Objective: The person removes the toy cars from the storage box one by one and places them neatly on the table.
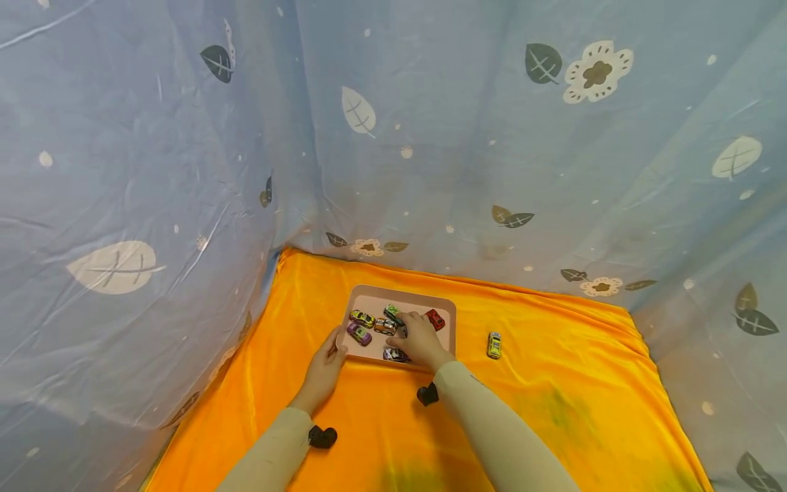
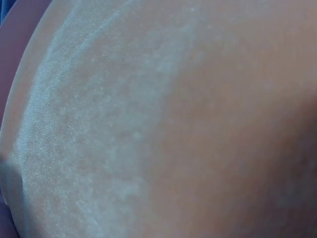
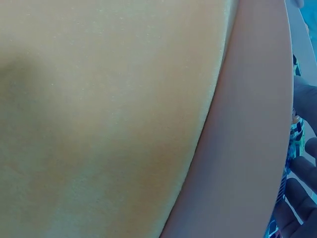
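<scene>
In the head view a shallow pink tray (image 1: 408,296) holds several small toy cars. My left hand (image 1: 324,369) grips its left front corner, thumb at the rim. Reaching over the tray's front side, my right hand (image 1: 421,339) has thumb and fingers around a dark toy car (image 1: 402,332), mostly hidden by the fingers. Close by are an orange car (image 1: 385,326), a green-and-black car (image 1: 392,312) and a purple-and-white car (image 1: 393,354). A yellow car (image 1: 362,318) and a purple car (image 1: 359,334) lie at the left, a red car (image 1: 435,319) at the right.
One yellow toy car (image 1: 494,345) lies outside the tray, to its right, on the wrinkled orange cloth (image 1: 572,369). Blue-grey curtains (image 1: 430,171) with leaf patterns hang behind and at both sides. The left wrist view is mostly filled by a blurred close surface.
</scene>
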{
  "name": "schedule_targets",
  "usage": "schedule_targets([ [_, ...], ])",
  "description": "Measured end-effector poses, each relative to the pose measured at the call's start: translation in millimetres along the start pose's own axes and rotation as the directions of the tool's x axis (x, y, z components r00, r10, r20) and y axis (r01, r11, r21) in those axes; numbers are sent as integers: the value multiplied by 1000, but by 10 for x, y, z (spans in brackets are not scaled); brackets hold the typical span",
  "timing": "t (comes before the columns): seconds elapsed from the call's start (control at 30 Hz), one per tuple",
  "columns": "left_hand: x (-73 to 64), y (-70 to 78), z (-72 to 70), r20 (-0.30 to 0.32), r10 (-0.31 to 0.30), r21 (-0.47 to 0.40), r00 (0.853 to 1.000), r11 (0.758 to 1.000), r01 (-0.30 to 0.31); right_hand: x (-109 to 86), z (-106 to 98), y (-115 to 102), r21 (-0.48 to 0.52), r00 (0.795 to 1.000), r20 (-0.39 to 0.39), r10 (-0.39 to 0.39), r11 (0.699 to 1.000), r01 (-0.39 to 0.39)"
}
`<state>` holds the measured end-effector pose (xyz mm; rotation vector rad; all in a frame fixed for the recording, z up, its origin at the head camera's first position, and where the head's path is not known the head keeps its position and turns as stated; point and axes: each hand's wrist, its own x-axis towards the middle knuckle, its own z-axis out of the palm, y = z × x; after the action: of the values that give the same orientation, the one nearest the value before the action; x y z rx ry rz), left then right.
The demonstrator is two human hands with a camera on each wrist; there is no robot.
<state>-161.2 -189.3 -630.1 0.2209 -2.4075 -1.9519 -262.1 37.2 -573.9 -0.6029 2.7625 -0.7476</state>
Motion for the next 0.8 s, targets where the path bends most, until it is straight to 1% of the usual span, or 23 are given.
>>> schedule_targets([
  [0.13,-20,36,6,1,2,5,1000,1000,-2,10,1,1,5,1000,9,17,1000,-17],
  [0.23,-30,60,4,-1,-2,4,1000,1000,2,13,-2,-6,8,1000,8,12,1000,-13],
  [0.37,-27,57,1,5,-10,1,1000,1000,10,12,4,1,8,1000,-6,2,1000,-2],
  [0.57,-19,38,0,13,-15,-8,1000,1000,15,19,16,68,-14,999,-11,36,999,-36],
  [0.67,-15,24,-4,10,-6,3,1000,1000,6,29,-9,105,21,999,-23,26,999,-26],
  [0.8,-20,22,-19,8,-8,13,1000,1000,8,50,-100,182,77,997,-74,2,997,3],
])
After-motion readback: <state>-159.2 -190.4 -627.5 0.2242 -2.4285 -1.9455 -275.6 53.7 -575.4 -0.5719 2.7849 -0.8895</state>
